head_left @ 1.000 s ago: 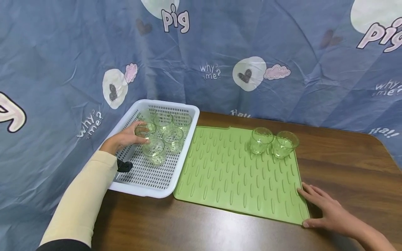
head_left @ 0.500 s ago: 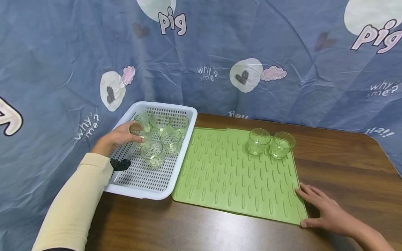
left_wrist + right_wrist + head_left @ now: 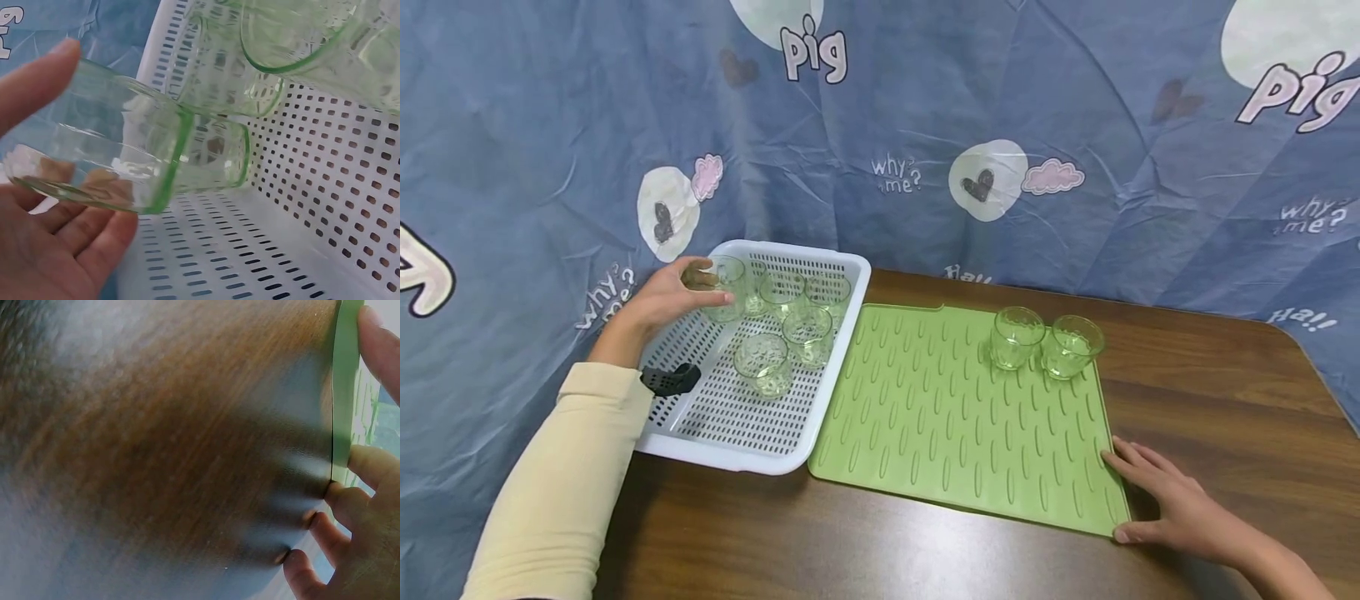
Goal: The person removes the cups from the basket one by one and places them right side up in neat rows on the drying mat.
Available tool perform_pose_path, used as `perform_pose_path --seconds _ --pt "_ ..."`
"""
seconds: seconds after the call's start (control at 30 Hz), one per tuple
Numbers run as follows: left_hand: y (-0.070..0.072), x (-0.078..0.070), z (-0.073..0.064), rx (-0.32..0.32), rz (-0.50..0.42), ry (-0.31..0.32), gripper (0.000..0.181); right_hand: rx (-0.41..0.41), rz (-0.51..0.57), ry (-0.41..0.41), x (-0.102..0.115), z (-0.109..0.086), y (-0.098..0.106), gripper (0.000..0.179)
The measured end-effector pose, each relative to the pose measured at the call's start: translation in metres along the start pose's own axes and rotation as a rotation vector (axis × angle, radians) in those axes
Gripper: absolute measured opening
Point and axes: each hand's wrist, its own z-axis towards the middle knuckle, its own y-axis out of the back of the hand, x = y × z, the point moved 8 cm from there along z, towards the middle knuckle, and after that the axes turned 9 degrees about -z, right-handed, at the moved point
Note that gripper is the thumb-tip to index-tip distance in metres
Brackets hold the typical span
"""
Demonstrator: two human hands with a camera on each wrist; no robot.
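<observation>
At the back left corner of the white basket [image 3: 805, 450], my left hand [image 3: 658, 302] holds a clear greenish drinking glass [image 3: 119, 140] between thumb and fingers. In the left wrist view this glass leans on its side, its thick base toward the basket's inside. Close beyond it is another glass [image 3: 215, 153]. Several more glasses, such as this one [image 3: 765, 367], stand in the basket. My right hand [image 3: 1180, 504] rests at the right edge of a green ridged mat [image 3: 940, 417], thumb by its front corner and fingers extended along its side, touching the table.
Two glasses stand side by side near the mat's back right, a left one [image 3: 1017, 340] and a right one [image 3: 1071, 348]. The wooden table [image 3: 887, 550] extends in front and to the right. A blue printed cloth [image 3: 880, 125] hangs behind.
My left hand has carried the glass backward and left, from among the other glasses to the basket's back left corner. My right hand stays at the mat's edge.
</observation>
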Motion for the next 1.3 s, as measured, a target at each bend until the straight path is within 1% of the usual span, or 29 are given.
perform_pose_path --seconds 0.27,0.43,0.67,0.8,0.93,1.03,1.1,1.3 --pt "0.002 -0.002 -0.001 -0.060 -0.070 -0.054 0.089 0.009 0.036 -0.003 -0.001 0.000 0.000 0.098" --pt "0.004 -0.003 0.000 -0.059 -0.077 -0.063 0.088 0.023 0.031 -0.005 -0.003 0.001 -0.001 0.097" --pt "0.004 -0.016 0.000 -0.064 -0.084 -0.093 0.084 0.047 0.019 -0.023 -0.001 0.003 0.000 0.095" --pt "0.001 -0.022 0.000 -0.068 -0.097 -0.101 0.086 0.045 0.006 -0.012 0.000 0.002 0.000 0.096" --pt "0.000 -0.029 -0.002 -0.078 -0.088 -0.108 0.088 0.054 0.024 -0.016 0.001 0.002 0.000 0.096" --pt "-0.002 -0.038 -0.004 -0.084 -0.092 -0.118 0.087 0.071 0.040 -0.027 0.000 0.001 0.000 0.095" --pt "-0.006 -0.048 -0.006 -0.081 -0.098 -0.136 0.086 0.078 0.046 -0.033 -0.001 0.001 -0.001 0.095" --pt "-0.029 -0.085 -0.005 -0.037 -0.136 -0.209 0.082 0.085 0.062 -0.041 -0.002 0.002 -0.001 0.095"
